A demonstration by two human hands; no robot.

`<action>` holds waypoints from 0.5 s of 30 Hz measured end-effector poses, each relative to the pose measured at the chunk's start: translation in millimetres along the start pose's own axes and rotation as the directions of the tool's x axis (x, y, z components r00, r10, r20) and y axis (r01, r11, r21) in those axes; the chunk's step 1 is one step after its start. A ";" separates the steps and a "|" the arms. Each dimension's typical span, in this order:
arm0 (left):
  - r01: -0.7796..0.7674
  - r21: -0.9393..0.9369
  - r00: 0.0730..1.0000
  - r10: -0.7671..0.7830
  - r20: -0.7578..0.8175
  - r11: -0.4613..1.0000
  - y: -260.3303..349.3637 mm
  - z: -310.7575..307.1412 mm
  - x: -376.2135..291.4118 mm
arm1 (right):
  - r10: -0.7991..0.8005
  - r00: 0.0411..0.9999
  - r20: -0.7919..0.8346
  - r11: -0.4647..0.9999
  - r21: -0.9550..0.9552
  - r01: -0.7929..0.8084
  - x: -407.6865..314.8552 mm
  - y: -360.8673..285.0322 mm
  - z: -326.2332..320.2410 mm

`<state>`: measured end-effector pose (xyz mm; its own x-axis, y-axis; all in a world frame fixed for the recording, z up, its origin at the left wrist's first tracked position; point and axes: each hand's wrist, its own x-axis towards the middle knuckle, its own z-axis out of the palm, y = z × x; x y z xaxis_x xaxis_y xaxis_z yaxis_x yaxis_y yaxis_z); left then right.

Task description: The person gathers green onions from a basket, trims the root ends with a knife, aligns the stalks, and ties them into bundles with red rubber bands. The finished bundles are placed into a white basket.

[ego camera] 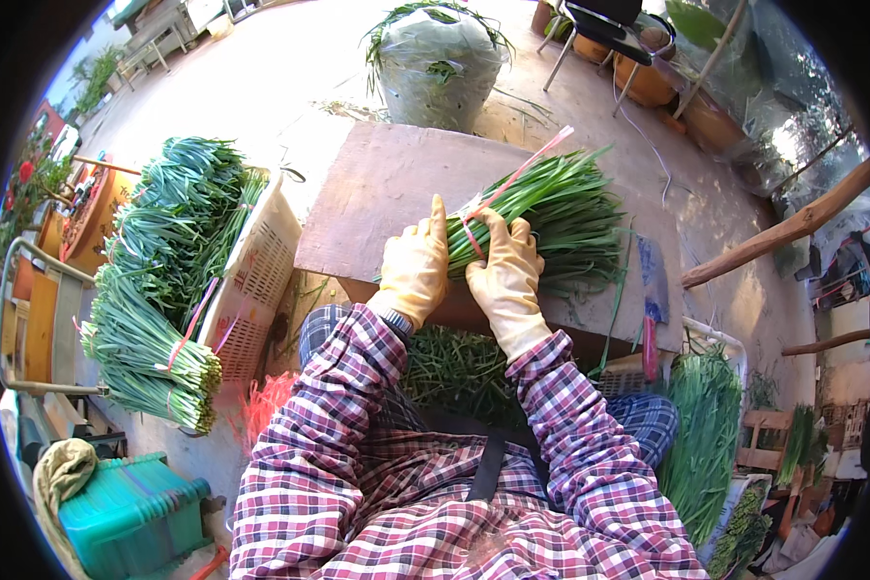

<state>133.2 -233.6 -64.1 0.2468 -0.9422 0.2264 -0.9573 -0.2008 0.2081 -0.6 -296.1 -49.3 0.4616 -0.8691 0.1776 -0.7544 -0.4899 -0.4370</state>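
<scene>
A bundle of garlic chives (573, 210) lies across a brown board (362, 181) in front of me, leaf tips to the right. A pink plastic tie (516, 180) goes around it, with a loose end sticking up to the upper right. My left hand (415, 268), in a pale yellow rubber glove, grips the stem end, its index finger pointing up. In a matching glove, my right hand (509, 279) holds the bundle beside the tie, fingers over the top and thumb at the near side. Part of the stem end is hidden behind my left hand.
Tied chive bundles (167, 290) fill a white plastic crate (250, 283) at left. On the board's right edge rests a cleaver (652, 283) with a pink handle. Beyond stands a plastic-lined bin (438, 72). Loose chives (703, 435) lie at right; pink strips (268, 406) hang near my left knee.
</scene>
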 end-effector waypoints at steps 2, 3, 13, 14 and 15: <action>0.044 0.000 0.997 -0.044 0.062 0.999 0.8 -0.3 0.0 | -0.046 0.999 0.023 0.993 0.111 0.044 2.1 5.8 -9.0; 0.057 0.019 0.996 -0.058 0.072 0.998 1.6 0.1 -0.2 | -0.077 0.996 0.047 0.982 0.174 0.068 1.5 9.2 -17.3; 0.102 0.061 0.994 -0.104 0.041 0.993 14.7 -10.6 -7.6 | -0.598 0.801 -0.021 0.774 -0.272 0.571 17.0 -28.0 -80.9; 0.091 0.058 0.993 -0.095 0.070 0.994 15.0 -14.6 -10.3 | -0.533 0.845 0.049 0.774 -0.376 0.510 25.2 -26.6 -86.1; 0.078 0.057 0.991 -0.083 0.101 0.995 14.9 -18.6 -12.5 | -0.439 0.875 0.204 0.726 -0.494 0.479 33.8 -24.1 -91.7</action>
<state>118.6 -219.9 -46.1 0.3092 -0.9445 0.1113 -0.9422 -0.2884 0.1706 -9.7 -319.9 48.0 0.8300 -0.5320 0.1673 -0.5571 -0.8051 0.2039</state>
